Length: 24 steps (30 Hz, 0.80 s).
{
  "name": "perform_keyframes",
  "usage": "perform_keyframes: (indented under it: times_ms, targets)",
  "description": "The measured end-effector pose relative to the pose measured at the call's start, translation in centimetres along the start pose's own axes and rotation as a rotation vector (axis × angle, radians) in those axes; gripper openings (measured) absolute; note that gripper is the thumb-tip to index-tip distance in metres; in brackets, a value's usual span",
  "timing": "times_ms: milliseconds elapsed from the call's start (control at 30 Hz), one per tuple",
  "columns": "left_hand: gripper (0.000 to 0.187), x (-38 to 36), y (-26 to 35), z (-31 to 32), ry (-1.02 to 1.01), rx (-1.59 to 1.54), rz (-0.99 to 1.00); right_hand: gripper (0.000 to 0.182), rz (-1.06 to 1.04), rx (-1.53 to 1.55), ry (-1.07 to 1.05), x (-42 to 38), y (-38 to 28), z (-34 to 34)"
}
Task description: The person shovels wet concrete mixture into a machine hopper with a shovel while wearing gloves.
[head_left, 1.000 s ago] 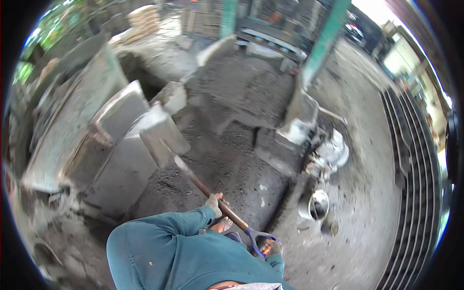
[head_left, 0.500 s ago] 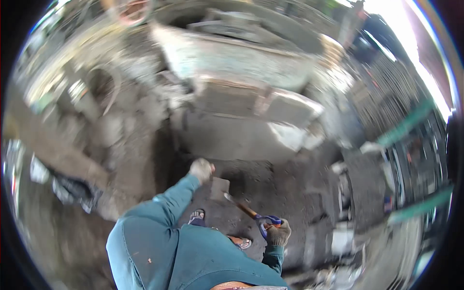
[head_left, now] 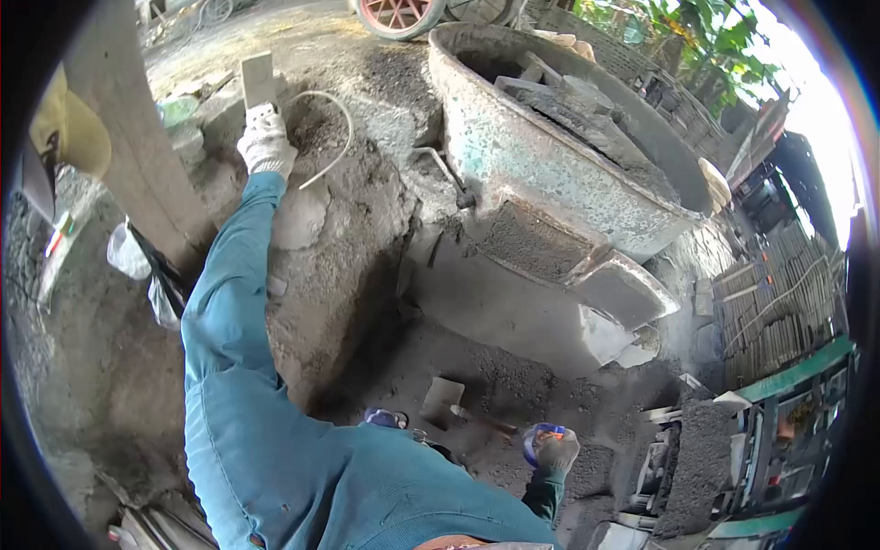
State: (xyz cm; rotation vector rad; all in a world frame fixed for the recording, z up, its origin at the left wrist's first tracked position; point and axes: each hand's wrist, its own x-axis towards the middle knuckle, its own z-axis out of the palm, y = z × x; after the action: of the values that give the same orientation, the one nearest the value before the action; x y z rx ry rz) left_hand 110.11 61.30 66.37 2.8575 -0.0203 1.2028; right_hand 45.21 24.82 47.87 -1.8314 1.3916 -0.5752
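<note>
My left hand (head_left: 267, 145), in a pale work glove, is stretched out to the upper left, its fingers at the lower end of a small rectangular block (head_left: 258, 81). The glove hides how the fingers meet the block. At the lower right my right hand (head_left: 555, 450), also gloved, is closed around the blue and orange handle of a shovel (head_left: 486, 421). The shovel's flat, square blade points left, low over the dark ground. A thin pale hose (head_left: 346, 130) curves just right of my left hand.
A large weathered basin (head_left: 550, 174) holding grey slabs stands at upper centre, with dirt-filled trays (head_left: 532, 240) below it. A wooden post (head_left: 137, 137) rises at the left. Green-framed racks (head_left: 797, 371) stand at the right. A red-wheeled cart (head_left: 399, 14) is at the top.
My left hand has moved from low near the shovel blade up and left to the block. The view has swung left and sharpened. My right hand still holds the shovel.
</note>
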Motion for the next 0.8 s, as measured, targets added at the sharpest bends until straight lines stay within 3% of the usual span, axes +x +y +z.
perform_keyframes:
  times_ms: [67,267,533,700,733,767,800]
  targets:
    - [0.046,1.5,0.0,-1.0,-0.087,-0.033,0.062,0.013,0.0,-0.019,0.011,0.2,-1.5,0.3]
    - [0.027,3.6,-0.4,1.5,-0.012,0.105,0.217,0.021,0.027,-0.219,0.123,0.6,-2.2,-0.9]
    - [0.016,4.2,0.3,-0.1,-0.058,0.135,0.273,0.027,0.131,-0.217,0.193,0.8,4.8,-2.5]
    - [0.024,4.1,0.7,1.5,-0.156,0.071,0.107,0.026,0.259,-0.138,0.153,-2.0,3.4,-4.7]
    - [0.03,2.3,2.1,-1.5,-0.123,0.028,0.094,0.026,0.281,-0.14,0.147,-2.3,4.1,-5.3]
    - [0.043,0.3,3.2,-2.9,-0.216,-0.039,0.047,0.026,0.329,-0.086,0.136,-2.2,5.6,-5.7]
    - [0.055,-2.0,3.5,0.0,-0.138,-0.024,-0.016,0.027,0.377,-0.032,0.124,-2.0,7.4,-5.6]
